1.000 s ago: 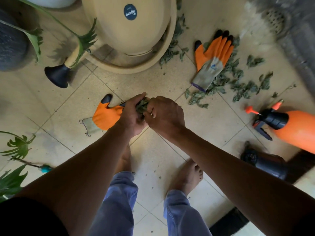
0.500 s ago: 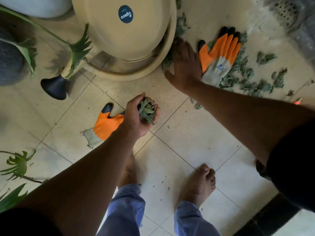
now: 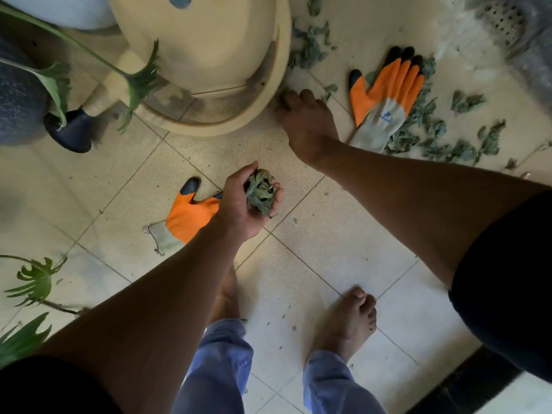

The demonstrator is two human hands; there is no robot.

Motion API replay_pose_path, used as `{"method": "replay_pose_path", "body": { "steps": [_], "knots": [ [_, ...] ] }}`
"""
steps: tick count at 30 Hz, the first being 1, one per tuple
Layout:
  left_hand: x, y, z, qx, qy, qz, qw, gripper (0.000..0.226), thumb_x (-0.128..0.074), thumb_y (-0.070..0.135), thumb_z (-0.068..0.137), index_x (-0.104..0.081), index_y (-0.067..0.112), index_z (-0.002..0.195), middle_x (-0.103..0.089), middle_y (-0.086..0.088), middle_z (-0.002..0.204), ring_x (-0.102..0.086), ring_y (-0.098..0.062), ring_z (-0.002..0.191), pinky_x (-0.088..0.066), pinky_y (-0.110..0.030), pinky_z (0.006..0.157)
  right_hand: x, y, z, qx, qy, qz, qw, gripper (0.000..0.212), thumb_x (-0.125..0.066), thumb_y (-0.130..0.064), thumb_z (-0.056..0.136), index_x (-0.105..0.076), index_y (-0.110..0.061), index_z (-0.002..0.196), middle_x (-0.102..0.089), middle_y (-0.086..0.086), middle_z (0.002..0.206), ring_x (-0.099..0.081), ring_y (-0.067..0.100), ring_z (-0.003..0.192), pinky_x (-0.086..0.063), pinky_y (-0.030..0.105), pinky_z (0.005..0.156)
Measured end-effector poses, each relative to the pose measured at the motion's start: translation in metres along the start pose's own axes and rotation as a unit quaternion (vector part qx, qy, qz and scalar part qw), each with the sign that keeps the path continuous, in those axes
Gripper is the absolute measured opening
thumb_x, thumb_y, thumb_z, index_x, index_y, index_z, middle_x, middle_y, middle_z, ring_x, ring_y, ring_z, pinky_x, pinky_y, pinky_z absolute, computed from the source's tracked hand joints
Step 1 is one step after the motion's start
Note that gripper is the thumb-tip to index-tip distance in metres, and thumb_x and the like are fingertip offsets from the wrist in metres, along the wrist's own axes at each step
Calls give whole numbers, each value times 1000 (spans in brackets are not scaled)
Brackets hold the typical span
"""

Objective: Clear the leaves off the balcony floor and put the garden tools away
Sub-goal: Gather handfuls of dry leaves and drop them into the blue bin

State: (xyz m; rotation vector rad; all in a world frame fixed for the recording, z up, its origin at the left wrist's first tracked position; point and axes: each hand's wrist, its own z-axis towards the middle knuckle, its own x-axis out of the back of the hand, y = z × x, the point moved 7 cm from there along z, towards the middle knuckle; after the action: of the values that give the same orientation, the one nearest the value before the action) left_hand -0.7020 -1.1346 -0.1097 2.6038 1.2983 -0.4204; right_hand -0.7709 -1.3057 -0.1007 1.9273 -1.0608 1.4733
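My left hand (image 3: 239,210) is palm up over the tiles and grips a wad of dry green leaves (image 3: 260,193). My right hand (image 3: 307,121) is down on the floor beside the beige planter's rim (image 3: 268,112), its fingers curled over a few leaves there. More leaves (image 3: 430,135) lie scattered to the right, and others (image 3: 310,46) along the planter's side. One orange and grey garden glove (image 3: 385,94) lies flat just right of my right hand. A second orange glove (image 3: 188,216) lies partly under my left wrist.
A tool with a beige handle and black end (image 3: 71,132) lies left of the planter, next to a dark pot (image 3: 18,94). Green plant fronds (image 3: 35,282) reach in from the left. A floor drain (image 3: 504,22) is at the top right. My bare feet (image 3: 349,321) stand below.
My right hand left the wad, reached out to the planter's rim with fingers flat, and has now curled them down on the floor. My left hand keeps the leaves.
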Motion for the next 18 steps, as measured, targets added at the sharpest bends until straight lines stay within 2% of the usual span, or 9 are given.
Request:
{"method": "replay_pose_path", "body": {
  "steps": [2,4,6,8,11,13,14,16,18],
  "knots": [
    [-1,-4,-2,1,-1,-11,1000,33,-63,35,97,-64,13,72,-61,-4,77,-61,-19,73,-51,-27,76,-2,-3,-11,24,-23,-15,999,40,-50,10,86,-63,-3,122,-54,19,127,-53,41,115,-48,42,73],
    [-3,-8,-4,-2,-4,-15,1000,32,-61,35,98,-63,14,75,-60,-4,78,-61,-18,72,-50,-27,76,-7,1,-23,25,-41,4,999,37,-51,11,87,-65,-4,118,-57,18,122,-56,39,112,-45,39,69],
    [-6,-12,-7,-2,-11,-20,1000,31,-59,35,99,-63,13,77,-61,-4,79,-61,-18,74,-53,-27,72,-5,10,-37,-21,-21,80,996,33,-53,10,85,-68,-6,110,-61,16,114,-60,37,105,-47,37,70],
    [-9,-16,-11,0,-18,-28,999,32,-57,36,100,-64,13,80,-62,-4,82,-61,-19,77,-56,-28,66,7,18,-55,-92,39,210,973,24,-60,4,83,-74,-10,97,-69,11,100,-67,32,92,-53,36,70],
    [-13,-20,-16,-10,-14,-28,999,31,-53,37,101,-65,13,85,-63,-5,84,-63,-21,79,-56,-29,63,34,21,-95,-187,102,465,859,12,-73,-5,84,-78,-16,87,-76,-4,81,-72,13,75,-60,37,72],
    [-17,-23,-20,-16,-6,-37,999,32,-52,36,101,-66,12,87,-65,-7,84,-64,-22,77,-55,-29,66,47,10,-124,-224,72,590,773,16,-78,-5,84,-77,-20,90,-77,-6,82,-74,11,77,-63,36,76],
    [-20,-25,-22,-18,-2,-40,999,32,-52,36,101,-67,12,87,-66,-7,84,-65,-22,74,-54,-29,67,53,2,-138,-230,56,618,750,18,-79,-4,84,-77,-19,92,-77,-5,85,-75,10,79,-63,34,78],
    [-26,-29,-26,-23,2,-37,999,29,-53,36,101,-67,14,88,-68,-5,84,-66,-20,73,-53,-28,67,61,-12,-159,-227,43,619,751,19,-77,0,85,-76,-15,96,-77,-4,89,-74,7,82,-62,28,79],
    [-35,-35,-30,-24,-20,-33,999,30,-51,36,101,-66,14,87,-66,-4,84,-67,-19,76,-53,-29,72,67,-24,-172,-218,58,577,785,19,-72,3,85,-77,-13,94,-76,-5,88,-72,4,82,-61,24,78]
  ]
}}
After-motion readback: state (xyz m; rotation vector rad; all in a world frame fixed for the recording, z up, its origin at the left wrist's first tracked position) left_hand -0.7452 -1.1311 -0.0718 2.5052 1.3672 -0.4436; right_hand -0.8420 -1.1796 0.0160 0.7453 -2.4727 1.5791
